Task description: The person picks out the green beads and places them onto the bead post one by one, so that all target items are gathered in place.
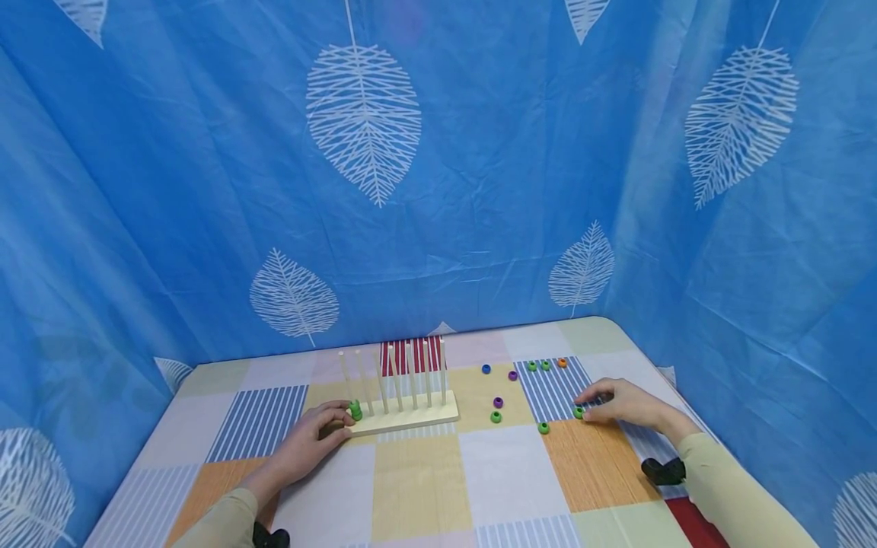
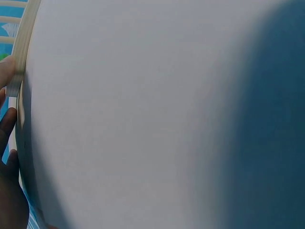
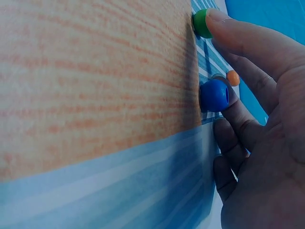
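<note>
A pale wooden rack bears a row of upright pegs. Green beads sit low on its leftmost peg. My left hand grips the rack's left end, thumb along the near side and fingers around the far side; the left wrist view catches the thumb at the base's edge. Far to the right, my right hand pinches a green bead at the cloth between thumb and forefinger. In the right wrist view the thumb tip covers part of that green bead, and a blue bead lies beside the fingers.
Loose beads lie between rack and right hand: green, another green, purple and blue. Farther back are more green beads and an orange bead. A blue leaf-patterned curtain surrounds the patchwork-covered table.
</note>
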{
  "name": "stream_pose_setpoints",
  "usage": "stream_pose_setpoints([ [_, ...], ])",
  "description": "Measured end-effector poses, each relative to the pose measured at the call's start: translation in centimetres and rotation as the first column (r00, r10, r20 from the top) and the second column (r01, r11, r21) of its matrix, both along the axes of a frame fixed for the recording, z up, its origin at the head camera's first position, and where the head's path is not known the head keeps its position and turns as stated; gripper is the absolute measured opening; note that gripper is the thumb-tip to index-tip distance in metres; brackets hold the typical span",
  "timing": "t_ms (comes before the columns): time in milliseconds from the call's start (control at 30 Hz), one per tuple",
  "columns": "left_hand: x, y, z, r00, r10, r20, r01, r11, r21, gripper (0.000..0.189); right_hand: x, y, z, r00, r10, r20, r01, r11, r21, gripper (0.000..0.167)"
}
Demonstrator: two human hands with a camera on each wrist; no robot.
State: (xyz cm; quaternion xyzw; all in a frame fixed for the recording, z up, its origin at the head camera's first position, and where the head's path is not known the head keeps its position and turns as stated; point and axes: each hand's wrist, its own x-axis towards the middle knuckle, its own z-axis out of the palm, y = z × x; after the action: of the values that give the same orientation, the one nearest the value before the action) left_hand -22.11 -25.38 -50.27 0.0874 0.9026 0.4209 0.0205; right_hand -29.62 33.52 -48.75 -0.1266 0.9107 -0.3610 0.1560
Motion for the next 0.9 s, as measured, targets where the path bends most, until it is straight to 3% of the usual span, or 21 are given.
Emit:
stream_pose_setpoints([
  [900, -0.05, -0.14, -0.24, 1.000, -0.002, -0.017, 0.002, 1.000, -0.012, 0.006, 0.00, -0.06, -0.45, 1.000, 0.008, -0.021, -0.008, 1.000, -0.016, 0.029],
])
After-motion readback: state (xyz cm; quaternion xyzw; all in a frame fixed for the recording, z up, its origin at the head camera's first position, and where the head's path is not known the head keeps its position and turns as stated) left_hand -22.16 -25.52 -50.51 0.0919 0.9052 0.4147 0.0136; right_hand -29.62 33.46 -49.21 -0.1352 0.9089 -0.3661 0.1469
